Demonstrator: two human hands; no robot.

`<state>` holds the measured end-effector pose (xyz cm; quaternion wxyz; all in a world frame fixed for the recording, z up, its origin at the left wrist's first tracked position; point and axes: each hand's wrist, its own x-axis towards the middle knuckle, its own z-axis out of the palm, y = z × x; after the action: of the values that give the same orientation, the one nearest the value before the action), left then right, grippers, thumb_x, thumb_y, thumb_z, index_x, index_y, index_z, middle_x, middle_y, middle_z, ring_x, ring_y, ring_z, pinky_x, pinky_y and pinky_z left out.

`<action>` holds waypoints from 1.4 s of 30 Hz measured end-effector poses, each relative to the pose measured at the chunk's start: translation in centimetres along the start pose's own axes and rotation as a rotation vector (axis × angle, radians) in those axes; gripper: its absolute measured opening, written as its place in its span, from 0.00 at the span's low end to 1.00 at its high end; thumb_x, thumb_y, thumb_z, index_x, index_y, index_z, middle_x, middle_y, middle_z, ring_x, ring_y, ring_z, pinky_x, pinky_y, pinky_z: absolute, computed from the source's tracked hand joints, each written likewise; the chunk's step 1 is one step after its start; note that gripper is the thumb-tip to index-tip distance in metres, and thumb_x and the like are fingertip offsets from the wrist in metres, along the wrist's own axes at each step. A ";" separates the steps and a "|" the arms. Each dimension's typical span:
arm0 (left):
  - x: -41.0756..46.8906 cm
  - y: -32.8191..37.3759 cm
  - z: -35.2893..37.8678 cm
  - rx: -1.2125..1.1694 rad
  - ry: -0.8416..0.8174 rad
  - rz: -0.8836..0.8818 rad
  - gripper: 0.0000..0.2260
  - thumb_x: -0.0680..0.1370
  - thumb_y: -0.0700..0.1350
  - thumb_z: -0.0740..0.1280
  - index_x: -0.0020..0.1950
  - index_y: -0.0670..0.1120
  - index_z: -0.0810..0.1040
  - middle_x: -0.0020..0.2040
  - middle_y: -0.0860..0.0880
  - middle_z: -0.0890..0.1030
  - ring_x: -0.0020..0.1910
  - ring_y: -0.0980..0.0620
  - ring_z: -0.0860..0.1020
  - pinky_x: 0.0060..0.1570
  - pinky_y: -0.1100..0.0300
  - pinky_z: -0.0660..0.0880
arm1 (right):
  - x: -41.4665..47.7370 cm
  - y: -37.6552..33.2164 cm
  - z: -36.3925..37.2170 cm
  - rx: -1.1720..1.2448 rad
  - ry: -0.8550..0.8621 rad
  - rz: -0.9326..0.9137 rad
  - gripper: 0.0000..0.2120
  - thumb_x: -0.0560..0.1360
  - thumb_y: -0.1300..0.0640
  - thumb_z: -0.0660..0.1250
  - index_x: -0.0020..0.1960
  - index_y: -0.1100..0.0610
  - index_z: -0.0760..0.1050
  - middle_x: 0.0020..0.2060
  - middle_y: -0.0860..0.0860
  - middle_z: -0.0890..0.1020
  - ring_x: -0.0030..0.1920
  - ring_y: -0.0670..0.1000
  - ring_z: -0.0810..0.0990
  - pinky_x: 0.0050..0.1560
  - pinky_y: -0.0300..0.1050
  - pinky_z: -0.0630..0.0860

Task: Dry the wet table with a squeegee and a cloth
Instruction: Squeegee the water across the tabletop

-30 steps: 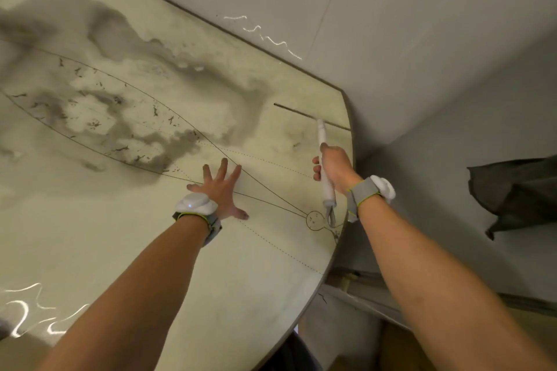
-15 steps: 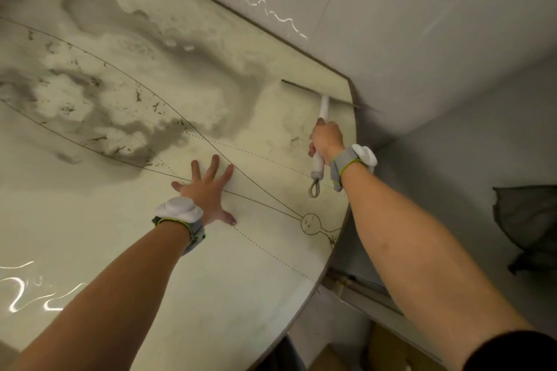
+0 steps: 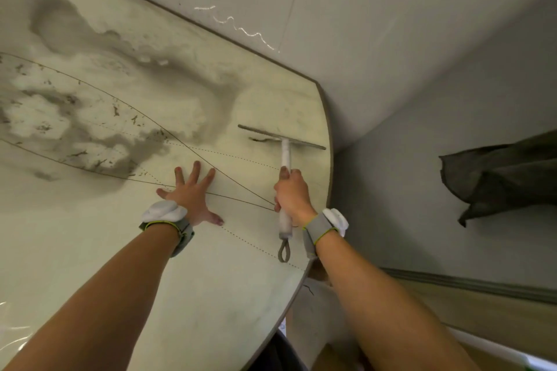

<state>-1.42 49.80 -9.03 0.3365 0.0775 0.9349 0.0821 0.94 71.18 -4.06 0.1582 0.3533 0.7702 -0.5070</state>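
Head view, right hand (image 3: 294,193) gripping squeegee (image 3: 284,166)

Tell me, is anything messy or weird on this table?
Yes. A big dark wet patch spreads over the table, left of the squeegee held in the right hand. It looks puddled and undried.

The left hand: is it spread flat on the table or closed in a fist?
Spread flat. The left hand lies palm down on the table, fingers splayed apart, holding nothing.
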 end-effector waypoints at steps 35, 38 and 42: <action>0.1 0.1 -0.3 0.024 -0.020 -0.003 0.61 0.57 0.68 0.77 0.77 0.62 0.40 0.78 0.56 0.36 0.77 0.39 0.38 0.63 0.25 0.58 | -0.1 -1.6 -0.2 0.039 0.080 -0.012 0.17 0.85 0.48 0.51 0.57 0.62 0.66 0.40 0.56 0.76 0.27 0.53 0.75 0.20 0.39 0.70; 0.3 0.1 0.0 0.042 -0.005 -0.007 0.61 0.57 0.69 0.76 0.77 0.62 0.40 0.78 0.56 0.36 0.76 0.39 0.39 0.62 0.26 0.60 | 5.9 -5.0 -2.9 0.032 0.081 -0.020 0.18 0.84 0.48 0.51 0.58 0.63 0.68 0.42 0.57 0.77 0.27 0.54 0.75 0.24 0.42 0.73; 0.5 0.0 0.2 0.051 0.001 -0.002 0.60 0.57 0.69 0.76 0.77 0.62 0.39 0.78 0.56 0.36 0.76 0.38 0.39 0.62 0.28 0.61 | 11.7 -9.2 -4.2 0.127 0.063 0.003 0.16 0.85 0.49 0.52 0.53 0.62 0.67 0.38 0.56 0.74 0.25 0.52 0.70 0.26 0.42 0.71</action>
<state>-1.66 49.93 -9.46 0.3341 0.0851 0.9369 0.0580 -13.28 77.30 -3.10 0.1118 0.3796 0.7406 -0.5430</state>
